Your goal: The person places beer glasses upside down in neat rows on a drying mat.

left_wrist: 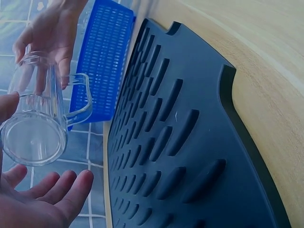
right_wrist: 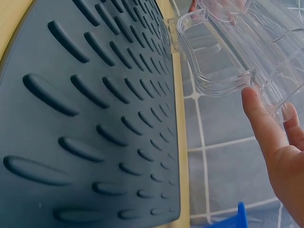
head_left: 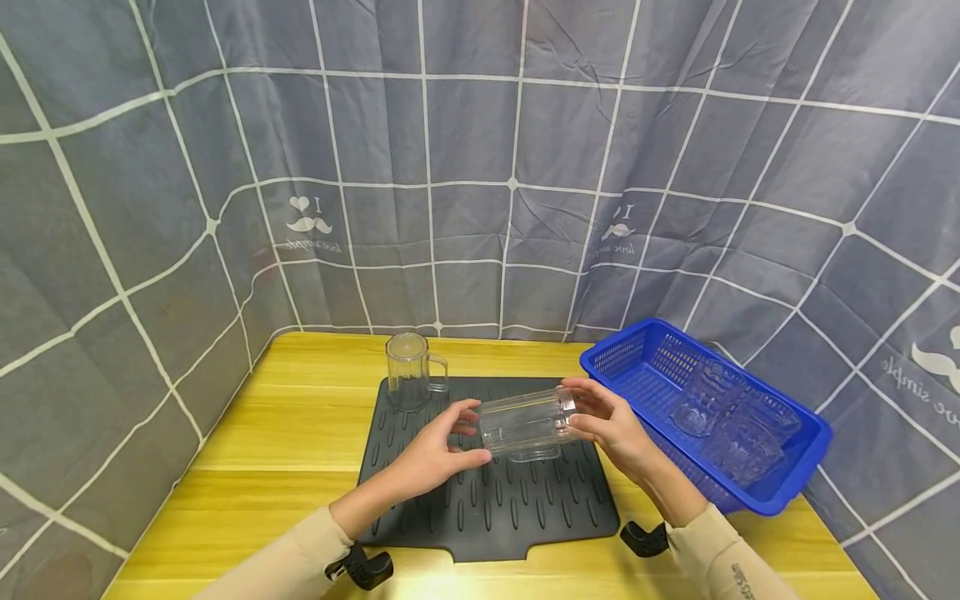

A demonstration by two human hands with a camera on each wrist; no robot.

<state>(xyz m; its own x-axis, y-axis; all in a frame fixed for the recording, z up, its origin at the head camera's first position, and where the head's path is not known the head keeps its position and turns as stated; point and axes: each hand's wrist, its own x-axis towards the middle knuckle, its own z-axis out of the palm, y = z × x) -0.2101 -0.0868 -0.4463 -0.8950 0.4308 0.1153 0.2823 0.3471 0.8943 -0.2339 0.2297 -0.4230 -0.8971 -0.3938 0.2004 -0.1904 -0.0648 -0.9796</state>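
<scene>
A clear glass mug (head_left: pixel 521 423) lies sideways in the air over a dark drying mat (head_left: pixel 495 508), its handle (head_left: pixel 534 455) facing down toward the mat. My right hand (head_left: pixel 611 425) holds the mug's right end between thumb and fingers. At the other end, my left hand (head_left: pixel 435 450) is spread around the glass, thumb below and fingers above in the head view. The left wrist view shows the left fingers (left_wrist: pixel 61 192) extended beside the mug's round end (left_wrist: pixel 34 140). Another clear mug (head_left: pixel 408 375) stands upright on the mat's far left corner, handle to the right.
A blue plastic basket (head_left: pixel 637 337) stands to the right of the mat, with several clear glass pieces (head_left: pixel 738 429) inside. Yellow wood-grain table (head_left: pixel 255 467) surrounds the mat. A grey checked curtain (head_left: pixel 472 217) hangs behind and along the sides.
</scene>
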